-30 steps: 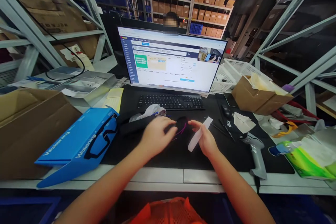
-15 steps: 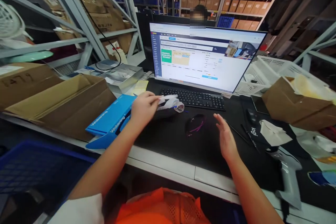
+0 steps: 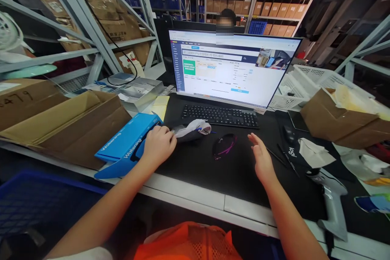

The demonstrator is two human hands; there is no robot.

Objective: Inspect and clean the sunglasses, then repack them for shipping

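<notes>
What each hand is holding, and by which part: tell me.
The right hand holds nothing. The left hand is at the blue box, but whether it grips anything cannot be told.

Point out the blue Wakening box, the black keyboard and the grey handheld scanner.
Blue Wakening box [image 3: 124,136]: head view, on its upper face.
Black keyboard [image 3: 219,116]: head view, on the keys near its middle.
Grey handheld scanner [image 3: 334,208]: head view, on its handle.

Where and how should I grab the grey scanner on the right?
Probably mid-handle, coming from the near table edge: the handle is slimmer than the scanner head and points toward that edge. Stay above the flared end, where the cable comes out.
</notes>
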